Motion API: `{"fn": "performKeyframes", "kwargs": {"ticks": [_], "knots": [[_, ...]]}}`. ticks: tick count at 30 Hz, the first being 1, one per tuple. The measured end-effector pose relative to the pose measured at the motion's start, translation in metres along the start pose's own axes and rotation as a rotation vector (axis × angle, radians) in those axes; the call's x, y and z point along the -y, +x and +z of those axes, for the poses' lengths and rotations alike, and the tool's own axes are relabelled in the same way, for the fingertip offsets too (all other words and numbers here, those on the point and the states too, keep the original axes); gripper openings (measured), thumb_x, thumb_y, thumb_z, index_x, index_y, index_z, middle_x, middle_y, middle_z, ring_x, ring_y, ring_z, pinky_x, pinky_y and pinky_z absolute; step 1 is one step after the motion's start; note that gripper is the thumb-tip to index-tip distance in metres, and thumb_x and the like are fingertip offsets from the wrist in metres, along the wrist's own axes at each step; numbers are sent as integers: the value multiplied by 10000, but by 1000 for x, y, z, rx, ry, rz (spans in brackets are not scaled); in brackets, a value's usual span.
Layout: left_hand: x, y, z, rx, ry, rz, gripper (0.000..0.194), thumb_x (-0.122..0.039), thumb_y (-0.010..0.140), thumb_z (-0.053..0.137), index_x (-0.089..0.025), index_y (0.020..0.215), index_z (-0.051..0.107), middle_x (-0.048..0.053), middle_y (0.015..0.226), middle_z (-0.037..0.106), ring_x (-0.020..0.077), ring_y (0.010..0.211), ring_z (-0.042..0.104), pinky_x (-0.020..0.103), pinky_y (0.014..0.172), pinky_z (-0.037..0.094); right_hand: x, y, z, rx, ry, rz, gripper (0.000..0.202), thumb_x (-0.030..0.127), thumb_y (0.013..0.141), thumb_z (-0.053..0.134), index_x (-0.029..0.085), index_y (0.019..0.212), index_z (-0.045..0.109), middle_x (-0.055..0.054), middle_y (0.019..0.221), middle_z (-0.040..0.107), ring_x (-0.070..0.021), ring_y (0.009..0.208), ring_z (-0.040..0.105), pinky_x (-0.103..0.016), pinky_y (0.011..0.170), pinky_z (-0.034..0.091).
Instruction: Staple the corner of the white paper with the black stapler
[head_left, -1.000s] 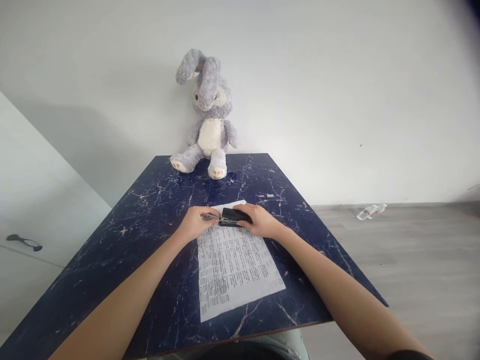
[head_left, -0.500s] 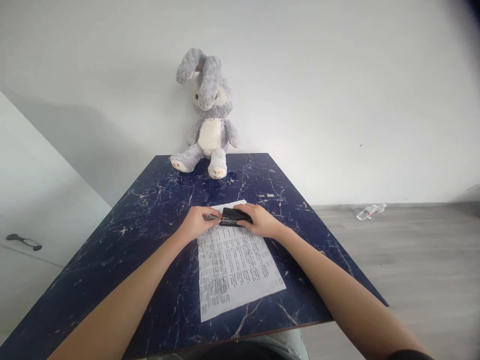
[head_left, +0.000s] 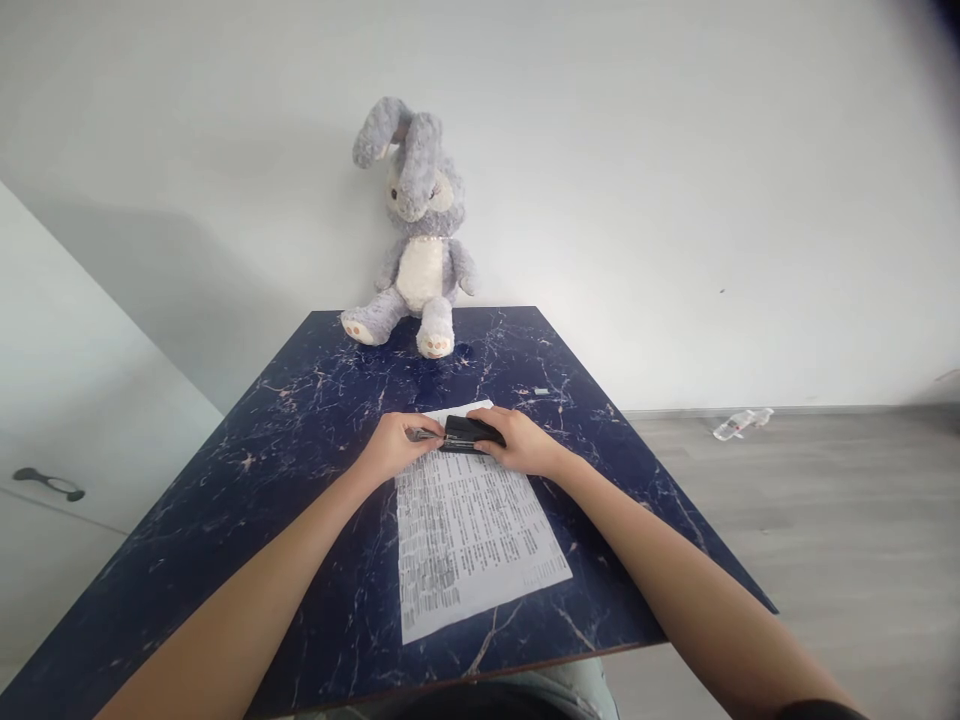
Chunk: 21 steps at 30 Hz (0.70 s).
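A black stapler (head_left: 463, 430) lies across the upper part of a printed sheet of paper (head_left: 480, 540), with bright metal showing along its length. From the right, my right hand (head_left: 514, 440) wraps its fingers and thumb round the stapler's end. At the opposite end my left hand (head_left: 401, 440) has thumb and fingers pinched together on a thin silvery metal part of the stapler. The fingertips hide just how that part joins the black body.
A plush grey rabbit (head_left: 420, 230) sits at the far end of the dark blue marbled table (head_left: 315, 560), against the wall. A small pale piece (head_left: 541, 391) lies beyond my right hand. Clear plastic bottles (head_left: 741, 423) lie on the floor at right; a cabinet handle (head_left: 49, 484) is at left.
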<state>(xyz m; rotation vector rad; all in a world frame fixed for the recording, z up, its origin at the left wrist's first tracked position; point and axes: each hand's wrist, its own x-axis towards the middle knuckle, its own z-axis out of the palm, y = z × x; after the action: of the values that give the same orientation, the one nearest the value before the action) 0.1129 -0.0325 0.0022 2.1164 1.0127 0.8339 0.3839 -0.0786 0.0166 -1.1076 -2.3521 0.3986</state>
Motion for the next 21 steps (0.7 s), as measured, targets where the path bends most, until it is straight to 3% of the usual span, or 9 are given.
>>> {"fn": "performKeyframes", "kwargs": {"ticks": [21], "knots": [[-5,-2,-8,28,58,82,91,-282,868,764,-253,914,836,35,1005,817,242,951,768,355,907,583,-1,0,0,2,-10,4,429,237,967,655,187,1385,570,-140,1200,703,-282,1045,669,-428,914,526]]}}
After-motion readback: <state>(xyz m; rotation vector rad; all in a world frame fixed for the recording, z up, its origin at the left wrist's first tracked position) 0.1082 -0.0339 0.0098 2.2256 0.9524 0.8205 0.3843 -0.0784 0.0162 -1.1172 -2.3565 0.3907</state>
